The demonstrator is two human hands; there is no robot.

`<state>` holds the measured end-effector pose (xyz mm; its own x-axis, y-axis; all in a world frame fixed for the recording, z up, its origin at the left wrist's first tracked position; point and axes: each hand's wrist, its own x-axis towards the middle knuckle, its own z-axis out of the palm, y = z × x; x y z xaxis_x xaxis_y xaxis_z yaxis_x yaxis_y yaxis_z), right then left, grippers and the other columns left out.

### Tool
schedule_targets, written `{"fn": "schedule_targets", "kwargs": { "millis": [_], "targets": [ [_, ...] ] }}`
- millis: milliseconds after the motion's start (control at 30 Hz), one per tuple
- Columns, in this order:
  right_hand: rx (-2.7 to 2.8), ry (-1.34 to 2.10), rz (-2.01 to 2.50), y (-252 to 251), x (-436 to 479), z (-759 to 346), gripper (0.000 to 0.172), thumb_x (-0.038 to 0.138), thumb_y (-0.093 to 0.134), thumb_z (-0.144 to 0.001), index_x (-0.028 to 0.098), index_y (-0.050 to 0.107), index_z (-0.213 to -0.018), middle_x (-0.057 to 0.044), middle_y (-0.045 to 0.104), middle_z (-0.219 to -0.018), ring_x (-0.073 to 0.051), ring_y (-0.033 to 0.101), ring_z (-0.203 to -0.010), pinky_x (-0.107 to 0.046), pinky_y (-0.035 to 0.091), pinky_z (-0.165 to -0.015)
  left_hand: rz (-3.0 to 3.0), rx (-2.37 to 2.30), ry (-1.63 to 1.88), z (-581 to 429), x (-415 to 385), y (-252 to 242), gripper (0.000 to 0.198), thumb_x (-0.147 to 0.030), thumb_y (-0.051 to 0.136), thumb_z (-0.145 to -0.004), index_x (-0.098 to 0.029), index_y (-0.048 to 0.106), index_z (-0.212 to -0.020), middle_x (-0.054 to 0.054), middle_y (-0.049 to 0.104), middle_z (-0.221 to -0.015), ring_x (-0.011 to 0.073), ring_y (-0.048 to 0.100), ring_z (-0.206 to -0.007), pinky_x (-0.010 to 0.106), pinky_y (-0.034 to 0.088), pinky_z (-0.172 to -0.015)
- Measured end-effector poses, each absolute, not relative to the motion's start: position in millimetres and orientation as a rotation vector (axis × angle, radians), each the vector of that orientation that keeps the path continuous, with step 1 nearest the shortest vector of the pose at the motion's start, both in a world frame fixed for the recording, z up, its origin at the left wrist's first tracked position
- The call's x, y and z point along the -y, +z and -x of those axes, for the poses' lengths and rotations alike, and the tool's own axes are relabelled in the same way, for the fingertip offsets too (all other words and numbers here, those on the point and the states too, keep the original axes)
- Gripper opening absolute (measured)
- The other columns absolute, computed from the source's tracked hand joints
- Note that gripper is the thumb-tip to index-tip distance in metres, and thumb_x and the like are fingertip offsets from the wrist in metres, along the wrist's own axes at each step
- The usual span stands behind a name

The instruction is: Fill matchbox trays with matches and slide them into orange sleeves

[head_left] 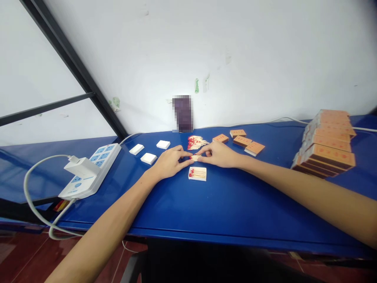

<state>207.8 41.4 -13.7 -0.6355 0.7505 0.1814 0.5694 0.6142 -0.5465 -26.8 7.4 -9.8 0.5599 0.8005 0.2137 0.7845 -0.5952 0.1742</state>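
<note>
Between my two hands is a small bunch of red-tipped matches (194, 158), held low over the blue table. My left hand (168, 162) pinches the red-head end with thumb and index finger, while my right hand (220, 155) closes its fingertips on the plain wooden end. Just in front of them sits a white matchbox tray (205, 179) with matches lying in it, heads to the left. A loose pile of matches (196, 142) lies right behind my fingers. Several orange matchbox sleeves (254, 148) lie beyond my right hand; whether they are filled cannot be seen.
Small white boxes (149, 158) lie left of my left hand. A large stack of orange matchboxes (330, 153) stands at the right. On the left is a power strip (103, 167) with a white charger (82, 168) and looping cable. A pixelated dark object (183, 113) is against the wall.
</note>
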Motion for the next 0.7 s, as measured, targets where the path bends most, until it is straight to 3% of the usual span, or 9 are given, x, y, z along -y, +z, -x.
{"fn": "schedule_targets", "kwargs": {
  "millis": [133,333,533,700],
  "targets": [
    [2.495,0.467,0.985,-19,-41,-206,0.029,0.038,0.059,-0.092,0.019,0.077,-0.103,0.0,0.062,-0.067,-0.012,0.051,-0.061,-0.026,0.033,-0.061,-2.725,-1.375,0.451,24,-6,-8,0.043,-0.053,0.044,-0.099,-0.025,0.072,-0.115,0.004,0.061,-0.088,0.0165,0.057,-0.077,0.029,0.04,-0.069],
    [2.584,0.178,0.855,-24,-34,-204,0.028,0.029,0.049,-0.098,0.015,0.073,-0.102,-0.009,0.067,-0.096,-0.018,0.06,-0.087,-0.028,0.041,-0.076,-2.749,-1.33,0.519,19,-6,-7,0.038,-0.049,0.047,-0.099,-0.022,0.074,-0.1,0.004,0.065,-0.084,0.0181,0.057,-0.078,0.03,0.039,-0.069],
    [2.765,-0.08,0.981,-17,-27,-199,0.036,0.028,0.038,-0.103,0.014,0.07,-0.102,-0.01,0.068,-0.1,-0.02,0.065,-0.088,-0.029,0.04,-0.068,-2.787,-1.357,0.481,19,-6,-7,0.031,-0.04,0.048,-0.099,-0.019,0.071,-0.096,0.005,0.068,-0.086,0.0196,0.059,-0.082,0.031,0.042,-0.072],
    [2.823,-0.239,1.018,-11,-24,-196,0.034,0.029,0.036,-0.103,0.014,0.067,-0.1,-0.011,0.071,-0.1,-0.022,0.068,-0.085,-0.029,0.037,-0.062,-2.901,-1.395,0.345,18,-3,-4,0.038,-0.042,0.042,-0.101,-0.019,0.071,-0.1,0.007,0.071,-0.093,0.0212,0.063,-0.083,0.032,0.044,-0.071]
  ]
}}
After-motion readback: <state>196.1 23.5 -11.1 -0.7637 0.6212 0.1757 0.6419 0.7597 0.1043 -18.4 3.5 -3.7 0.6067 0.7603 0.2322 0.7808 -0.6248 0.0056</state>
